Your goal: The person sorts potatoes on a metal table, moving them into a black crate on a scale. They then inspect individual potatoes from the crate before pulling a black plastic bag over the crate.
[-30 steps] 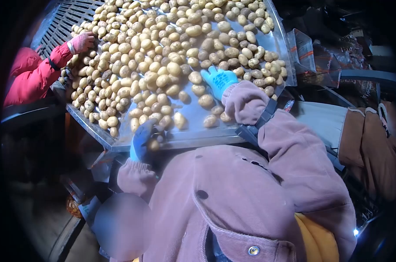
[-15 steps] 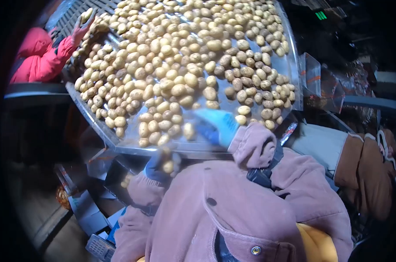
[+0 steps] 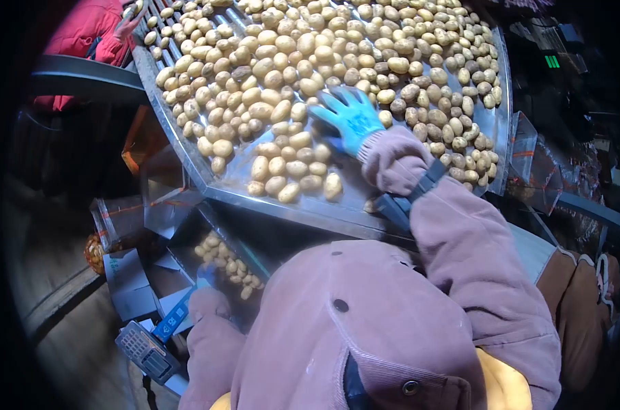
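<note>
In a blue glove, my right hand [image 3: 351,119] is stretched over the metal sorting table with its fingers spread, fingertips right at the potatoes [image 3: 282,109]. A small cluster of potatoes [image 3: 296,167] lies just left of this hand, near the table's front edge. Down below the table, my left hand [image 3: 206,275] is at the side of a bin holding loose potatoes [image 3: 228,260]. Only a small blue patch of its glove shows, and its fingers are hidden.
The sorting table has a raised metal rim [image 3: 310,208]. At upper left, a person in a red jacket [image 3: 84,31] reaches to the table. A scale with a keypad [image 3: 148,350] and a white carton [image 3: 129,287] stand at lower left. Clear plastic bags [image 3: 529,157] hang at right.
My right hand has moved forward and up over the potatoes, its fingers now spread. My left hand, which held potatoes at the table edge, has dropped to the bin. The view has shifted.
</note>
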A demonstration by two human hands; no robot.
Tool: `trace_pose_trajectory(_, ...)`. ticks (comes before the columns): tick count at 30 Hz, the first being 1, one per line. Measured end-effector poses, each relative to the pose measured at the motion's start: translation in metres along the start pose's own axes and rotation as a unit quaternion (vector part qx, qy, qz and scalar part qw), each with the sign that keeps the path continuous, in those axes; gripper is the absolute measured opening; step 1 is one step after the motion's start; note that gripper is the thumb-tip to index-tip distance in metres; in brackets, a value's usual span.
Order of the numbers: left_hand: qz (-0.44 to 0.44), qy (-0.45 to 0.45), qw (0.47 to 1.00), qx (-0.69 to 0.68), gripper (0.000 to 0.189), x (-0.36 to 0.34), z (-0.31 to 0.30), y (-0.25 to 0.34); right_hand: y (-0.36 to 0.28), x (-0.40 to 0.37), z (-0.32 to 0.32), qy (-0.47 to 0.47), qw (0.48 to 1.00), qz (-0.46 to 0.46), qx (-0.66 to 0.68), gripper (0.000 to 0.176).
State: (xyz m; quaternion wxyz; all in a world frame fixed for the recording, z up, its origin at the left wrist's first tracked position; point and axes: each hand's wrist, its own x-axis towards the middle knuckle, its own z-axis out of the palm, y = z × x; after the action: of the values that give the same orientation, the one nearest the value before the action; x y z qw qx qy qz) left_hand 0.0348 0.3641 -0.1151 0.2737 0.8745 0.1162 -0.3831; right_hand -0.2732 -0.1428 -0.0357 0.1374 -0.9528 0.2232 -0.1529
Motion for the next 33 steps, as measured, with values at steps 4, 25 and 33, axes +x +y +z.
trace_pose_trajectory(4, 0.186, 0.199, 0.932, 0.238, 0.043, 0.0, 0.006, 0.031, 0.0, -0.066, -0.016, -0.088, 0.987, -0.006, -0.132, 0.048)
trace_pose_trajectory(25, 0.58, -0.05, 0.713, 0.391, 0.066, -0.137, 0.209, 0.238, -0.066, -0.081, -0.022, -0.16, 0.987, 0.028, -0.003, 0.051)
trace_pose_trajectory(33, 0.583, -0.197, 0.705, 0.352, 0.051, -0.21, 0.292, 0.257, -0.024, -0.123, -0.048, -0.147, 0.982, 0.089, -0.077, 0.047)
